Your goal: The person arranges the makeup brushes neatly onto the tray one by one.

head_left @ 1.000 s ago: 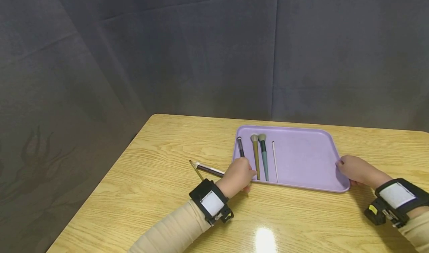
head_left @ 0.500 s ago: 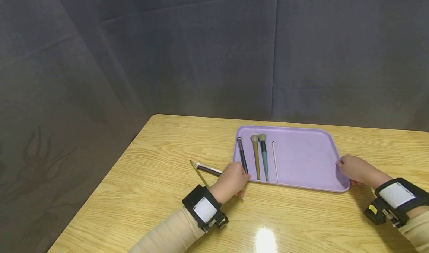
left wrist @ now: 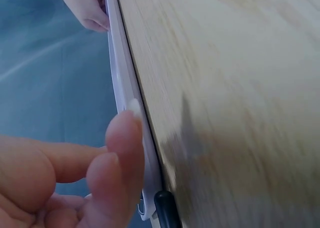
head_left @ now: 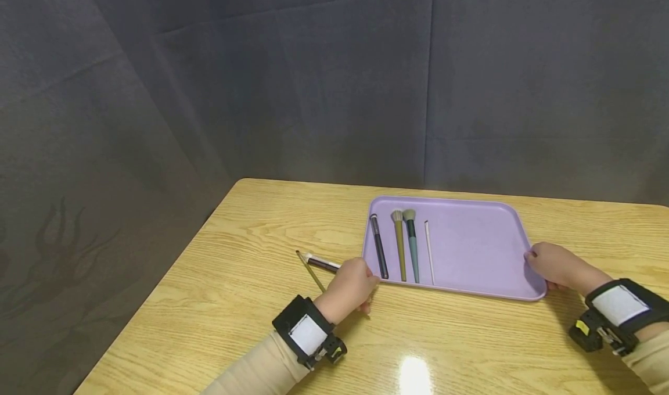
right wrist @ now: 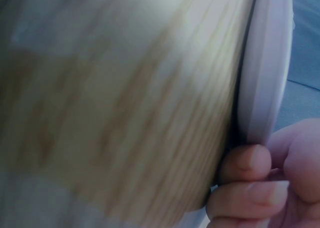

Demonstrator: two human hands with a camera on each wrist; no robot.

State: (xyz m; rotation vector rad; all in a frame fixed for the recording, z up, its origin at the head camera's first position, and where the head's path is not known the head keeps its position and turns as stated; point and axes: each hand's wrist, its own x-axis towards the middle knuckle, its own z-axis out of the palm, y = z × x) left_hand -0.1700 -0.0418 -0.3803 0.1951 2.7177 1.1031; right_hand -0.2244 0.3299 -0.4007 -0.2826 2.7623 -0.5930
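My left hand [head_left: 347, 290] is just off the front left corner of the lilac tray [head_left: 481, 244], its fingers loosely bent around nothing. Inside the tray, a black makeup brush [head_left: 379, 247] lies leftmost. To its right are an olive-handled brush [head_left: 400, 247], a teal-handled brush [head_left: 413, 247] and a thin white brush [head_left: 429, 252]. My right hand [head_left: 559, 265] grips the tray's right rim, its fingertips [right wrist: 252, 160] curled under the edge. Left of the tray, a dark-and-white brush [head_left: 321, 262] lies partly hidden by my left hand, across a thin olive brush [head_left: 310, 271].
The wooden table [head_left: 251, 313] carries everything, and its left edge slants toward me. Dark grey cloth [head_left: 313, 93] hangs behind and to the left of it. In the left wrist view, a rounded black handle end [left wrist: 167, 208] shows beside the tray.
The left hand has let go of the black brush and drawn back left and toward me, uncovering the brush's whole length in the tray. The right hand stays on the tray rim.
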